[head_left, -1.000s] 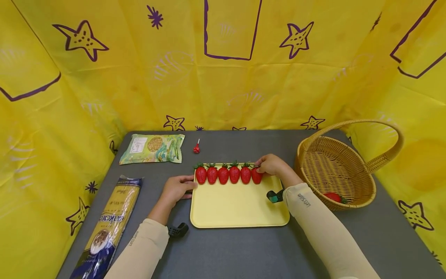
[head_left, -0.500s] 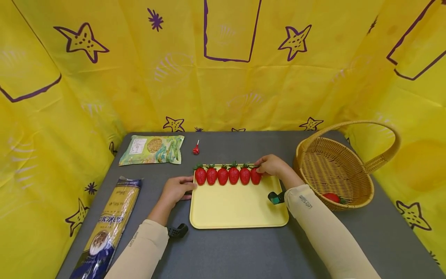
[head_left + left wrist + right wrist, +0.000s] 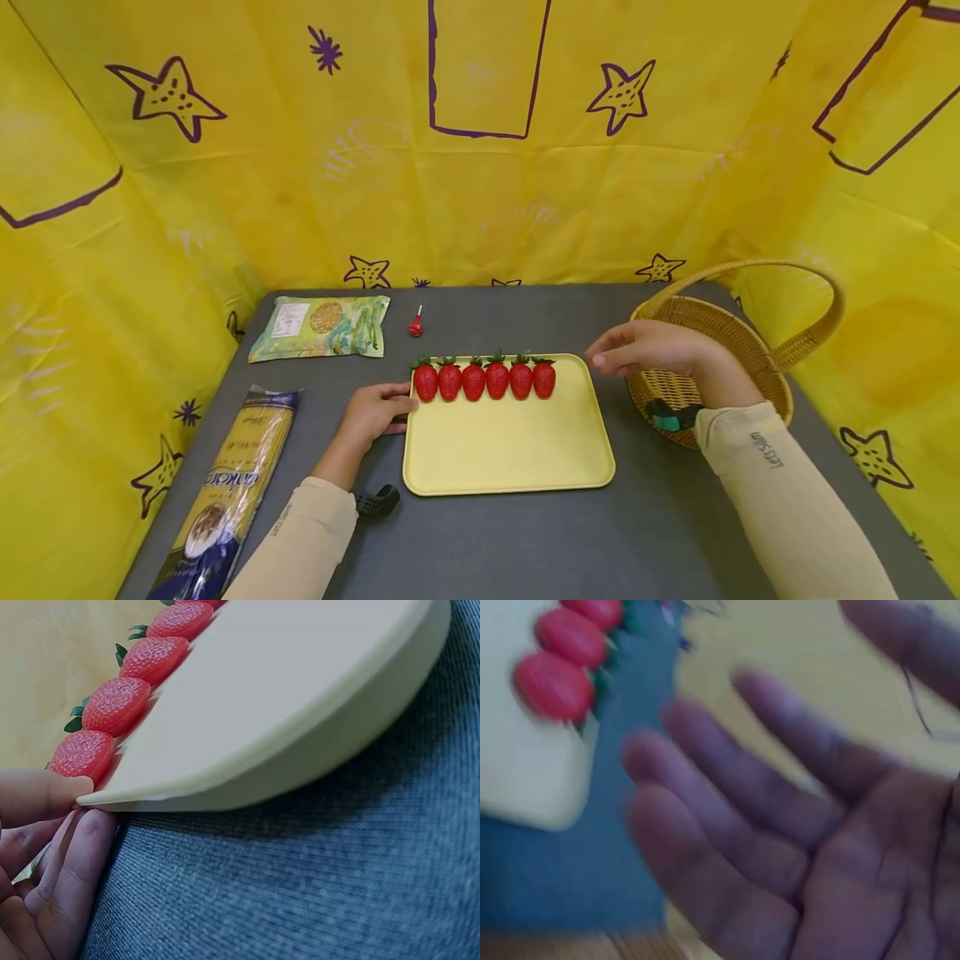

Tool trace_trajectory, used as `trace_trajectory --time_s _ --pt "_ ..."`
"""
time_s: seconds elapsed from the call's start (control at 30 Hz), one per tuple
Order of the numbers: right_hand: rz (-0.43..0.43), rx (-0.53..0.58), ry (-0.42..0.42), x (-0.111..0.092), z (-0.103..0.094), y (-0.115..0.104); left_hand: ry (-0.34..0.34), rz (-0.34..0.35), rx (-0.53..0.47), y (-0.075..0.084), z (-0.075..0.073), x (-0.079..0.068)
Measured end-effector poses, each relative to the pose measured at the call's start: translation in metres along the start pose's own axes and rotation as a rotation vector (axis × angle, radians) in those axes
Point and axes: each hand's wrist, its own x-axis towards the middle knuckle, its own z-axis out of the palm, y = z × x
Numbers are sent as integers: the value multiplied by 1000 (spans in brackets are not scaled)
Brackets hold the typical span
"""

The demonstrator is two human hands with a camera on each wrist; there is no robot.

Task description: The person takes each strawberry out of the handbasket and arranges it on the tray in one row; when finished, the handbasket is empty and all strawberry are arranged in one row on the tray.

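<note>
A pale yellow tray (image 3: 510, 450) lies on the dark table with several red strawberries (image 3: 497, 380) in a row along its far edge, green leaves pointing away. My left hand (image 3: 377, 410) pinches the tray's left rim; in the left wrist view the thumb (image 3: 45, 796) is on top beside the end strawberry (image 3: 81, 757), with fingers below. My right hand (image 3: 660, 346) is in the air right of the tray, over the near side of the wicker basket (image 3: 780, 358). It holds nothing, and its fingers are spread and loosely bent in the right wrist view. The forearm and hand cover part of the basket.
A green food packet (image 3: 321, 327) and a red lollipop (image 3: 416, 323) lie behind the tray. A long pasta packet (image 3: 228, 483) lies at the left. The basket's arched handle (image 3: 813, 275) rises at the right. A yellow patterned curtain (image 3: 480, 208) surrounds the table.
My right hand has let go of the rightmost strawberry and moved right, off the tray to the basket. The left hand keeps its grip on the rim. The view has shifted slightly.
</note>
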Motion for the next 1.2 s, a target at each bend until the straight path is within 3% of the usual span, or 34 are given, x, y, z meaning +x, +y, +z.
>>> trace_trajectory --time_s 0.17,0.37,0.5,0.63,0.83,1.2 --pt "18 100 -53 -30 -45 18 4 1 0 0 -2 0" --pt "142 133 -17 -39 -75 74 3 4 1 -3 1 0" --pt "261 143 -34 -42 -75 109 -3 -4 4 -6 3 0" --pt "348 133 -38 -44 -70 126 5 -1 7 -5 4 0" --pt "456 138 -70 -47 -66 135 4 7 -1 -3 2 0" --pt "494 79 -175 -39 -55 139 13 8 1 -2 2 -1"
